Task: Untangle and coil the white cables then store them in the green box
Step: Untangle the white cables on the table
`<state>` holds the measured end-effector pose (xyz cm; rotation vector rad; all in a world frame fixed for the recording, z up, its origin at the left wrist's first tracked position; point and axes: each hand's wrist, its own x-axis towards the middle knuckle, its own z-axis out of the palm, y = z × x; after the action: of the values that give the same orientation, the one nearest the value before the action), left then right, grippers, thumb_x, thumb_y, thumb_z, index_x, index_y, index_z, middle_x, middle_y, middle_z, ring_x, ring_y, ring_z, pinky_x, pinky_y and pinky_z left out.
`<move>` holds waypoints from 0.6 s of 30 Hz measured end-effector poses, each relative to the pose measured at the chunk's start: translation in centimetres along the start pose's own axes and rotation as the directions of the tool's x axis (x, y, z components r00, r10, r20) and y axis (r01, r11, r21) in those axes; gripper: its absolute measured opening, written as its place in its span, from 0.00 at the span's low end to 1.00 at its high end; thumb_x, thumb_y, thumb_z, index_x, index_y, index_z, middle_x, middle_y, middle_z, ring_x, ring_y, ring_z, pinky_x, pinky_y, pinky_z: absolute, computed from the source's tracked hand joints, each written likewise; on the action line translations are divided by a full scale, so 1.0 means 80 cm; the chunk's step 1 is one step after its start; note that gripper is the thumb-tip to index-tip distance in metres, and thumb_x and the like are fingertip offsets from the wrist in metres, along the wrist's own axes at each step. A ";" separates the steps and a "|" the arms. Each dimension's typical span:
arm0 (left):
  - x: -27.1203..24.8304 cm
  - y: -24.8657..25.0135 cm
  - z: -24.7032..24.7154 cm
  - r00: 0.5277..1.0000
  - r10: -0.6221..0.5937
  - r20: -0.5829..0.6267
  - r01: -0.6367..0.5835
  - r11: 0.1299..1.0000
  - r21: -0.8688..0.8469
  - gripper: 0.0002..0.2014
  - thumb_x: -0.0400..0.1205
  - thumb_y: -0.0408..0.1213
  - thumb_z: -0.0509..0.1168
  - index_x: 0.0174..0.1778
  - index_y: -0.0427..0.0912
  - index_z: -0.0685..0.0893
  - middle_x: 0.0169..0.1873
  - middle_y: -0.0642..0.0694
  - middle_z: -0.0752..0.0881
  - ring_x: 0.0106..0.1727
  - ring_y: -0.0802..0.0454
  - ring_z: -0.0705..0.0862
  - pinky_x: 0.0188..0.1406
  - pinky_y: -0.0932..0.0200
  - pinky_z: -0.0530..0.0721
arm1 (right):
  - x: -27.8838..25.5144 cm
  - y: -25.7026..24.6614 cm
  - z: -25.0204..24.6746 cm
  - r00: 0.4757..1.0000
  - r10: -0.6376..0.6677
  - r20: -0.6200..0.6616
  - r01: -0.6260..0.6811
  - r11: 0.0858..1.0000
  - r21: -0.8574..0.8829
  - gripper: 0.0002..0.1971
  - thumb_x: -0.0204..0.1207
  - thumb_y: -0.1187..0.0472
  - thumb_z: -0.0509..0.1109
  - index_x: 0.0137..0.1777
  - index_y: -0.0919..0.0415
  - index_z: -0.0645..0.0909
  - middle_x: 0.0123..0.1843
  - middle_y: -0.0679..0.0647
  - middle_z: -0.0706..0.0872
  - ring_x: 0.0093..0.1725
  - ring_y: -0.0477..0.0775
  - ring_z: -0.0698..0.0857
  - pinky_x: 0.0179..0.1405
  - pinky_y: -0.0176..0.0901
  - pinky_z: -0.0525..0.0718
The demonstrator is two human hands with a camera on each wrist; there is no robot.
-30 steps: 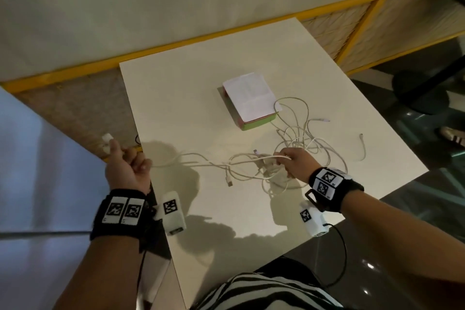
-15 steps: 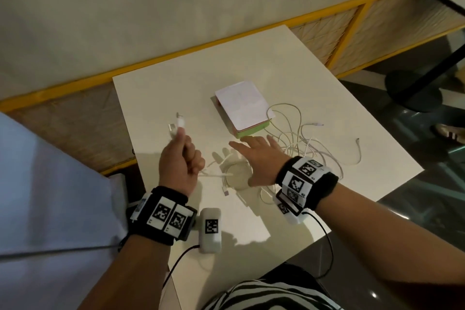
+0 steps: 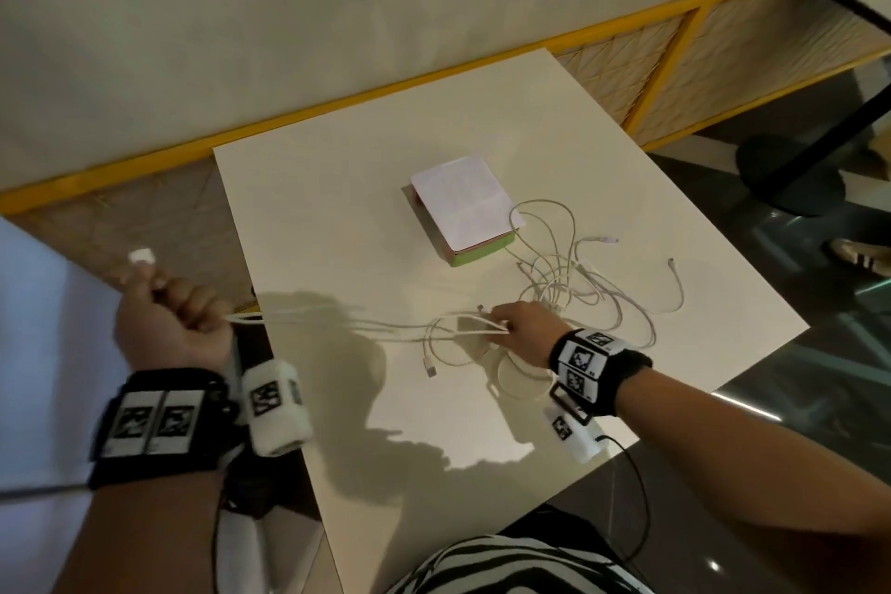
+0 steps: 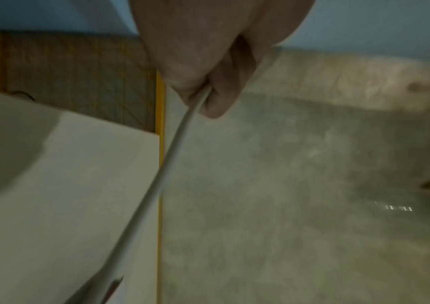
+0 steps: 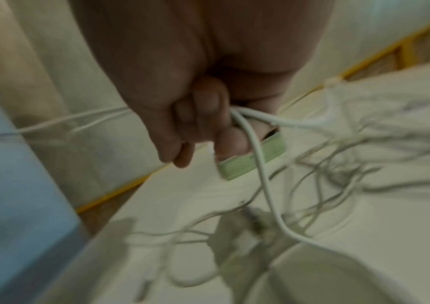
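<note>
Left hand [image 3: 166,321] fisted round white cable [image 3: 337,321] off table [image 3: 337,217] left edge, plug above thumb. Right hand [image 3: 523,328] low on table, fingers pinching cable strands beside tangle.

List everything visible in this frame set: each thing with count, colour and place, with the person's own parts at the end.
table: one, white, centre of the head view.
green box: one, green, white lid closed, mid-table.
white cables: several, tangled, right of the box; strands stretch left between the hands.
cable plug: one, white, sticking up from the left fist.
yellow rail: one, behind the table.
chair base: one, black, on the floor at right.
wrist bands: two, black with white markers.
left hand: grips a cable, off the table's left edge.
right hand: pinches cable strands above the table.
</note>
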<state>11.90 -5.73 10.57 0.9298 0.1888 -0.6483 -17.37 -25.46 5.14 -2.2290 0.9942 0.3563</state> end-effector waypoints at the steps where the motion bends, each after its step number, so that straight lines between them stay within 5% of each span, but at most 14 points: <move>1: 0.008 0.008 -0.013 1.000 0.009 0.005 -0.009 1.000 0.013 0.19 0.75 0.48 0.62 0.20 0.49 0.67 0.11 0.52 0.60 0.12 0.58 0.57 0.12 0.67 0.54 | -0.003 0.014 -0.007 0.999 0.023 -0.029 -0.024 0.999 -0.043 0.08 0.78 0.53 0.66 0.49 0.56 0.83 0.47 0.59 0.88 0.51 0.62 0.84 0.46 0.45 0.76; 6: 0.037 0.015 -0.072 0.997 0.028 -0.069 -0.029 1.000 -0.008 0.23 0.87 0.45 0.49 0.23 0.50 0.65 0.12 0.53 0.63 0.13 0.58 0.59 0.14 0.69 0.56 | -0.018 0.049 -0.055 0.985 0.125 -0.121 -0.143 0.979 -0.149 0.09 0.78 0.54 0.65 0.50 0.55 0.84 0.50 0.59 0.88 0.52 0.62 0.84 0.46 0.46 0.77; 9: 0.038 0.017 -0.090 0.984 0.009 -0.177 -0.027 0.995 -0.098 0.25 0.86 0.44 0.51 0.20 0.49 0.67 0.17 0.53 0.64 0.18 0.59 0.60 0.20 0.69 0.56 | -0.021 0.073 -0.079 0.960 0.212 -0.185 -0.238 0.962 -0.132 0.09 0.78 0.54 0.66 0.50 0.58 0.84 0.50 0.62 0.88 0.54 0.65 0.84 0.48 0.49 0.79; 14: 0.015 -0.052 -0.038 0.984 -0.003 -0.177 0.035 0.983 0.179 0.26 0.87 0.44 0.54 0.20 0.50 0.62 0.11 0.51 0.60 0.13 0.57 0.56 0.15 0.67 0.53 | -0.013 0.051 -0.081 0.929 0.169 -0.328 -0.148 0.985 0.088 0.10 0.78 0.53 0.65 0.42 0.58 0.81 0.38 0.62 0.86 0.45 0.66 0.84 0.38 0.46 0.75; 16: -0.003 -0.092 0.000 0.996 -0.017 -0.088 0.054 0.903 0.426 0.23 0.85 0.46 0.60 0.22 0.50 0.66 0.09 0.53 0.65 0.11 0.60 0.61 0.14 0.68 0.58 | -0.009 0.024 -0.077 0.932 0.102 -0.348 -0.095 0.995 0.037 0.10 0.78 0.52 0.64 0.41 0.56 0.79 0.36 0.63 0.85 0.45 0.66 0.84 0.38 0.44 0.72; 18: -0.028 -0.123 0.038 0.994 0.000 0.108 -0.082 0.654 0.752 0.14 0.77 0.47 0.70 0.27 0.49 0.78 0.13 0.54 0.75 0.16 0.58 0.71 0.18 0.65 0.68 | -0.004 -0.006 -0.073 0.933 0.012 -0.360 -0.031 0.998 -0.047 0.10 0.79 0.53 0.62 0.47 0.59 0.80 0.42 0.67 0.87 0.46 0.68 0.84 0.39 0.46 0.74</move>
<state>3.90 -11.36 6.61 1.7099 -0.2272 -0.7401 -17.36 -28.94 9.92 -2.3834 1.2097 -0.0225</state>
